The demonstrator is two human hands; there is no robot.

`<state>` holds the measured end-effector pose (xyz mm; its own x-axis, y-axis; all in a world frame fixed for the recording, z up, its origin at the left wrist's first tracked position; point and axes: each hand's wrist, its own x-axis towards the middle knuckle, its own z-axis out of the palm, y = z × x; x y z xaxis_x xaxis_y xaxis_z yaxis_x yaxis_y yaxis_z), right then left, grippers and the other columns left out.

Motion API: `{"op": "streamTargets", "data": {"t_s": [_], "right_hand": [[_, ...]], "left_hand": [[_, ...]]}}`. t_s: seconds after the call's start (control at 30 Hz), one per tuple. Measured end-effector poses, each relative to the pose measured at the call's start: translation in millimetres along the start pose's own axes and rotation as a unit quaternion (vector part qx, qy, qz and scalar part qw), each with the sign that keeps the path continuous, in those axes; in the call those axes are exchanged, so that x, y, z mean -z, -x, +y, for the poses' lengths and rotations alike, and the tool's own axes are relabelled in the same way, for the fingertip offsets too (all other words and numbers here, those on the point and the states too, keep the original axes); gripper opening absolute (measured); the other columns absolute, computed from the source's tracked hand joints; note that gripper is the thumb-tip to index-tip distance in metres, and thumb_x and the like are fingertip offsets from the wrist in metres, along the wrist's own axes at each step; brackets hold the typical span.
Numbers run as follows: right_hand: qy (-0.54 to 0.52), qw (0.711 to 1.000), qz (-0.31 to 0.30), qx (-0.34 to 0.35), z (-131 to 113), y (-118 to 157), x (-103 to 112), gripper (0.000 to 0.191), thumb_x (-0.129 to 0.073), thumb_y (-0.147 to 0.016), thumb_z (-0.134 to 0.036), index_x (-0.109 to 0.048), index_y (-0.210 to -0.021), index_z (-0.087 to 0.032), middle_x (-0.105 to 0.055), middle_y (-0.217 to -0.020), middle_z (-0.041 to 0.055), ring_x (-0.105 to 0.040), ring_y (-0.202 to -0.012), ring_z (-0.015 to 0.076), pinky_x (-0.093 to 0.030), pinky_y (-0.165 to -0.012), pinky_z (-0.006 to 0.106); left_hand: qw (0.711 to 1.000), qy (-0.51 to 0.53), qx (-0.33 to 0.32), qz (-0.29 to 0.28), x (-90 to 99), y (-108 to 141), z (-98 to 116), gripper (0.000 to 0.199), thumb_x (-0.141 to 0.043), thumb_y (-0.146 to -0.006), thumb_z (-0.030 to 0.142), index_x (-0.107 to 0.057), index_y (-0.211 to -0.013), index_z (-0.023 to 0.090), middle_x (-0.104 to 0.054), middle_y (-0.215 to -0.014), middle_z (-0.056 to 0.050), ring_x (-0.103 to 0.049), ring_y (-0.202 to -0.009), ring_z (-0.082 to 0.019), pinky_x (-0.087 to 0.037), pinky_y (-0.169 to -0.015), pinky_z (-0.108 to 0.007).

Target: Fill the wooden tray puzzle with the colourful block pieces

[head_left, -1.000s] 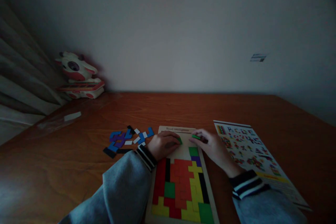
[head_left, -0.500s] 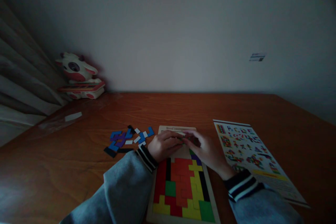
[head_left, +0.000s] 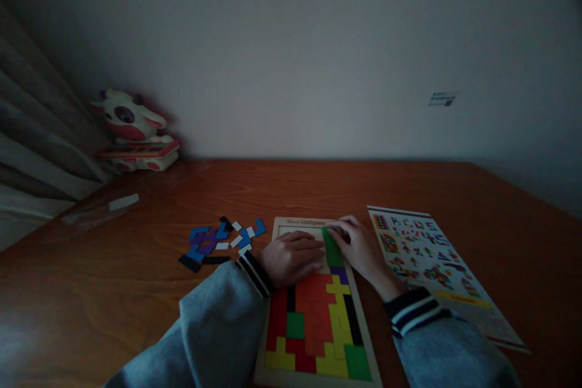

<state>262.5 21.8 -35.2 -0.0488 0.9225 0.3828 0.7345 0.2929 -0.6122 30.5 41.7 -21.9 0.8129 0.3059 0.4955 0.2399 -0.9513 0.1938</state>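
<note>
A wooden puzzle board (head_left: 373, 351) lies in front of me, its lower part filled with red, orange, yellow, green and black pieces. At its upper right is a green puzzle piece (head_left: 334, 253), above a purple piece (head_left: 339, 275). My right hand (head_left: 362, 250) is closed at the top of the green piece, thumb and fingers bent onto it. My left hand (head_left: 291, 258) lies palm down over the upper left of the board, fingers stretched toward the green piece's left edge. It covers part of the tray beneath.
Several loose blue, purple, black and white pieces (head_left: 208, 247) lie left of the board. A printed pattern sheet (head_left: 454, 291) rests on the right. A cow-shaped toy keyboard (head_left: 140, 145) stands at the back left by the curtain (head_left: 40, 133). Behind the table (head_left: 295, 185) rises a wall.
My hands, close together over the upper board before, have moved apart. The left lies flatter and the green piece now shows at the board's upper right under my right fingers.
</note>
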Motion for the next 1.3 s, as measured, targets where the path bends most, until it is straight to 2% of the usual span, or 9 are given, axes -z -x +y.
{"op": "streamTargets", "data": {"t_s": [0.17,0.33,0.47,0.63,0.73,0.87,1.07,1.2,1.3], "right_hand": [[0.032,0.998,-0.016,0.06,-6.8,3.4,5.6,0.028,-0.047,-0.098,-0.035,-0.071,-0.111,-0.028,-0.066,-0.108,0.0076,-0.064,-0.102,0.0246,-0.051,-0.091,0.042],[0.058,0.988,-0.067,0.128,-13.4,7.8,13.5,0.032,-0.049,-0.097,-0.023,-0.066,-0.123,-0.031,-0.071,-0.117,0.0038,-0.064,-0.11,0.0246,-0.047,-0.098,0.047],[0.073,0.988,-0.067,0.116,-13.3,10.4,18.5,0.034,-0.049,-0.096,-0.023,-0.063,-0.126,-0.031,-0.072,-0.115,0.0045,-0.066,-0.105,0.0244,-0.05,-0.095,0.048],[0.055,0.991,-0.04,0.113,-18.1,14.6,15.0,0.043,-0.058,-0.091,-0.032,-0.056,-0.134,-0.03,-0.062,-0.132,0.0072,-0.057,-0.123,0.027,-0.046,-0.105,0.048],[0.052,0.99,-0.054,0.121,-19.9,17.5,9.8,0.048,-0.058,-0.09,-0.027,-0.052,-0.138,-0.029,-0.056,-0.137,0.0078,-0.052,-0.128,0.0263,-0.044,-0.109,0.047],[0.054,0.987,-0.065,0.133,-18.4,18.4,8.2,0.046,-0.055,-0.089,-0.021,-0.053,-0.135,-0.029,-0.057,-0.132,0.0072,-0.054,-0.125,0.0252,-0.045,-0.107,0.048],[0.042,0.988,-0.071,0.13,-14.9,17.2,13.0,0.044,-0.052,-0.092,-0.022,-0.053,-0.136,-0.031,-0.057,-0.13,0.0072,-0.055,-0.123,0.0248,-0.046,-0.106,0.047],[0.052,0.984,-0.104,0.133,-12.8,19.1,19.1,0.046,-0.057,-0.09,-0.025,-0.054,-0.135,-0.031,-0.055,-0.134,0.0065,-0.052,-0.126,0.0254,-0.043,-0.109,0.048],[0.059,0.982,-0.121,0.129,-12.7,20.0,22.5,0.041,-0.057,-0.091,-0.028,-0.057,-0.132,-0.029,-0.055,-0.135,0.007,-0.051,-0.128,0.0256,-0.042,-0.109,0.048]], "left_hand": [[1.0,0.005,0.007,-0.003,0.9,0.3,-0.5,0.029,-0.05,-0.1,0.034,-0.068,-0.118,0.021,-0.071,-0.122,-0.007,-0.063,-0.113,-0.022,-0.053,-0.097,-0.038],[1.0,0.015,0.016,0.005,1.7,-0.6,0.1,0.028,-0.051,-0.099,0.032,-0.068,-0.116,0.018,-0.071,-0.119,-0.007,-0.064,-0.111,-0.022,-0.053,-0.097,-0.037],[1.0,0.018,0.011,0.01,1.4,-0.8,0.3,0.026,-0.051,-0.099,0.03,-0.068,-0.114,0.017,-0.072,-0.117,-0.007,-0.066,-0.108,-0.022,-0.054,-0.097,-0.037],[1.0,0.014,0.014,0.0,-0.2,-0.9,-0.1,0.025,-0.051,-0.099,0.028,-0.068,-0.113,0.018,-0.072,-0.118,-0.007,-0.065,-0.109,-0.021,-0.053,-0.098,-0.037],[1.0,0.012,0.01,0.007,-1.2,-1.7,0.0,0.025,-0.05,-0.099,0.027,-0.068,-0.114,0.017,-0.072,-0.116,-0.008,-0.065,-0.109,-0.021,-0.053,-0.098,-0.037],[1.0,0.014,0.008,0.013,-0.3,-3.0,0.7,0.024,-0.05,-0.099,0.026,-0.069,-0.11,0.016,-0.073,-0.114,-0.007,-0.067,-0.106,-0.02,-0.054,-0.097,-0.036],[0.999,0.014,0.027,0.018,0.5,-2.0,0.8,0.023,-0.05,-0.099,0.027,-0.07,-0.107,0.017,-0.073,-0.114,-0.006,-0.067,-0.105,-0.02,-0.054,-0.095,-0.036],[0.999,0.014,0.042,0.024,1.9,-1.8,0.6,0.024,-0.049,-0.099,0.026,-0.07,-0.107,0.018,-0.073,-0.113,-0.007,-0.067,-0.103,-0.02,-0.054,-0.093,-0.037],[0.996,0.021,0.071,0.051,5.3,-2.9,1.0,0.023,-0.049,-0.099,0.025,-0.071,-0.103,0.017,-0.074,-0.108,-0.007,-0.068,-0.099,-0.02,-0.054,-0.089,-0.036]]}}
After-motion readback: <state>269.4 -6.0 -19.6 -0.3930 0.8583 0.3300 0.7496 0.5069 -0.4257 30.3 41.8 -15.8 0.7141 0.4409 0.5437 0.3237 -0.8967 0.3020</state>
